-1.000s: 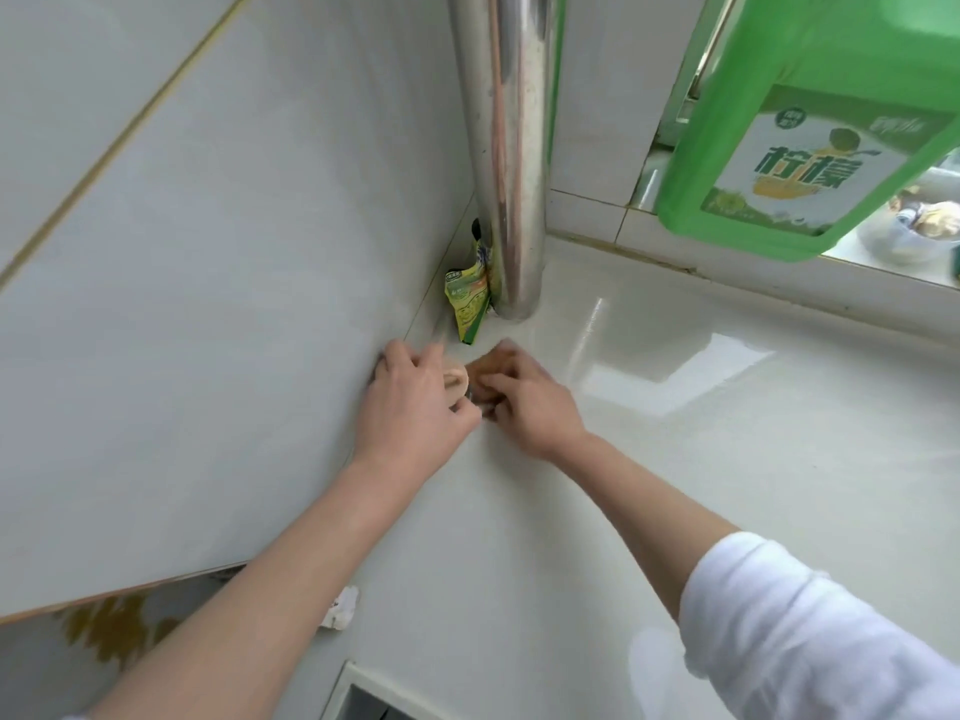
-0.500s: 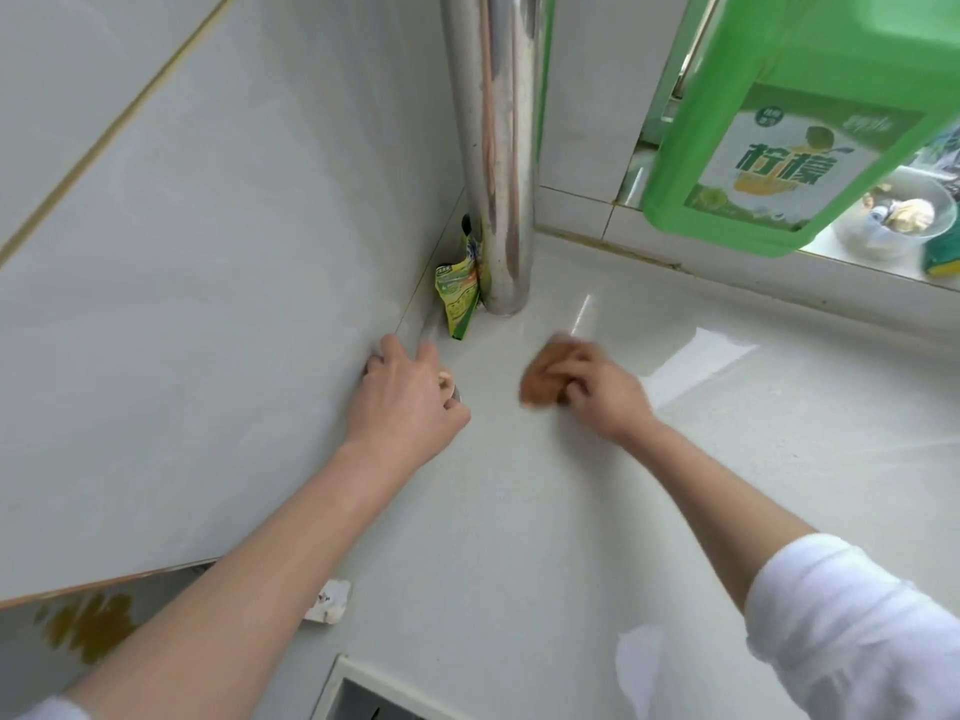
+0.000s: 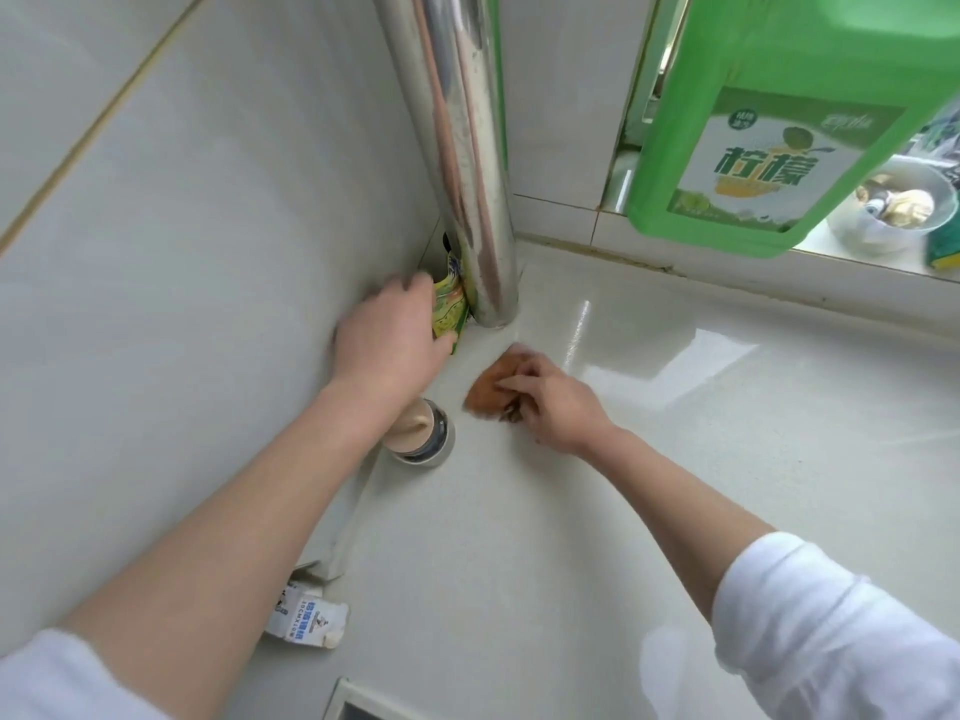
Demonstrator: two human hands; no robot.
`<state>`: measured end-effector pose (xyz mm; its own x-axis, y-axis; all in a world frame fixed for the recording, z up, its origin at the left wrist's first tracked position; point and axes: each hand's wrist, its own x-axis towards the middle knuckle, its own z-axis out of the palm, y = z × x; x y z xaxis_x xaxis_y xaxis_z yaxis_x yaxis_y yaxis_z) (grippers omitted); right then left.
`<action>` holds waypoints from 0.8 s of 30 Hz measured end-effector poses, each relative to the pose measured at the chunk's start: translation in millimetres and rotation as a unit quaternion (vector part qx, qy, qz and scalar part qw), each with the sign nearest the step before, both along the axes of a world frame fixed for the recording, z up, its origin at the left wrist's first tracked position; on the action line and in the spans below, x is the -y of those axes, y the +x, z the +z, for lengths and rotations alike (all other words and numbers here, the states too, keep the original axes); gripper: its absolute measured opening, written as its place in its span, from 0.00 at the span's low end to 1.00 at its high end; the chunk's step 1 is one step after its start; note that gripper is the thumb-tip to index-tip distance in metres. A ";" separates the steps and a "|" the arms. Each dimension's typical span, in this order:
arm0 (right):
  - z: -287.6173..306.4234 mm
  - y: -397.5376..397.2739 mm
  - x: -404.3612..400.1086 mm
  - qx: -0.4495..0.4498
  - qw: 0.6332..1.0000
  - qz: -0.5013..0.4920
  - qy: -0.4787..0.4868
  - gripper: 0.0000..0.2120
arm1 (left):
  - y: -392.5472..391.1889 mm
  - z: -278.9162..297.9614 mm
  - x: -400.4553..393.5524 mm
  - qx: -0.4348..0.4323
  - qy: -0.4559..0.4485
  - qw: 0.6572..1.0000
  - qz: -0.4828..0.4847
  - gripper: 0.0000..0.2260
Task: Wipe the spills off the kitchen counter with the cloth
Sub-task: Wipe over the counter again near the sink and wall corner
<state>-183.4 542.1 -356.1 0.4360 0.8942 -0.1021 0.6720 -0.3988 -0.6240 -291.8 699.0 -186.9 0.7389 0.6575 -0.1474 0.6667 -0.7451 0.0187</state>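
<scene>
The brown cloth (image 3: 491, 389) lies bunched on the white kitchen counter (image 3: 649, 485), pressed down under the fingertips of the right hand (image 3: 553, 405), whose fingers curl over its near edge and pinch it against the surface; most of the cloth sticks out beyond the fingertips toward the corner. Just past those fingertips, farther into the corner, stands the shiny metal pipe (image 3: 462, 163), rising from the counter where the two walls meet. Wedged between the pipe's base and the tiled wall (image 3: 197, 241) is a green and yellow sachet (image 3: 451, 314), and the left hand (image 3: 387, 343) is on it: its fingers reach behind the packet on the wall side and the thumb lies at the packet's lower edge, so it grips the sachet, though motion blur softens the fingertips. Under the left wrist, nearer the person than those fingers, a small jar with a beige lid (image 3: 421, 433) stands on the counter, close to the wall. Farther back along the wall, beside the left forearm, lies a small white printed packet (image 3: 306, 615). Beyond the right fingers, up on the window ledge (image 3: 779, 272), sits a large green detergent bottle (image 3: 789, 127), with a clear bowl of odds and ends (image 3: 891, 207) beside it.
</scene>
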 end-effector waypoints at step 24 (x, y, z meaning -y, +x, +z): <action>-1.1 -23.1 -57.0 -0.014 0.994 0.106 -0.001 0.22 | 3.3 -19.6 -12.1 0.045 0.086 0.995 -0.037 0.09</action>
